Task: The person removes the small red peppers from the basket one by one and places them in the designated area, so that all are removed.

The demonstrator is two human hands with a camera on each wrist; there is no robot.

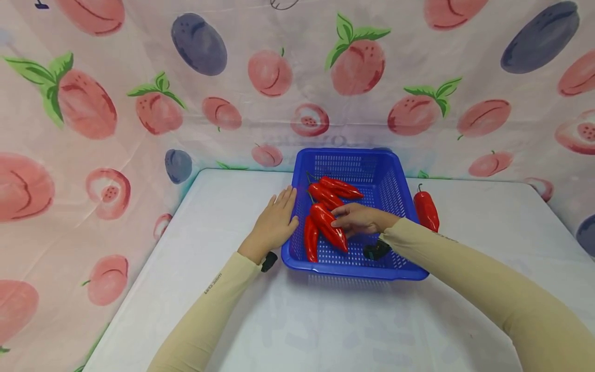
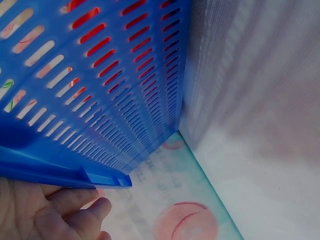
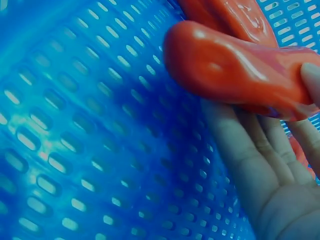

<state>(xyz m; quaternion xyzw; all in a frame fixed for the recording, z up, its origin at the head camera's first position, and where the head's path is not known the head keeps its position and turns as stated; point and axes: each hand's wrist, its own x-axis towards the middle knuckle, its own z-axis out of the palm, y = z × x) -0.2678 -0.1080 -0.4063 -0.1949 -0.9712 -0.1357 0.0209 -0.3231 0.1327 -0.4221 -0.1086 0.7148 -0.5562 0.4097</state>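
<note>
A blue plastic basket (image 1: 353,270) with slotted walls holds several glossy red peppers. Inside it, my right hand (image 1: 358,218) grips one large red pepper (image 1: 327,228). The right wrist view shows the thumb on top of this pepper (image 3: 225,70) and the fingers under it. Beside it lie a slimmer red pepper (image 1: 311,242) and, farther back, two more, one of them a long red pepper (image 1: 344,188). My left hand (image 1: 274,222) rests against the basket's left rim with its fingers straight. From the left wrist, the fingers appear right at the rim, outside the slotted wall (image 2: 120,85).
Another red pepper (image 1: 426,209) lies on the white table (image 1: 325,325), just outside the basket's right wall. A fruit-patterned cloth (image 1: 307,77) hangs behind the table and along its left side.
</note>
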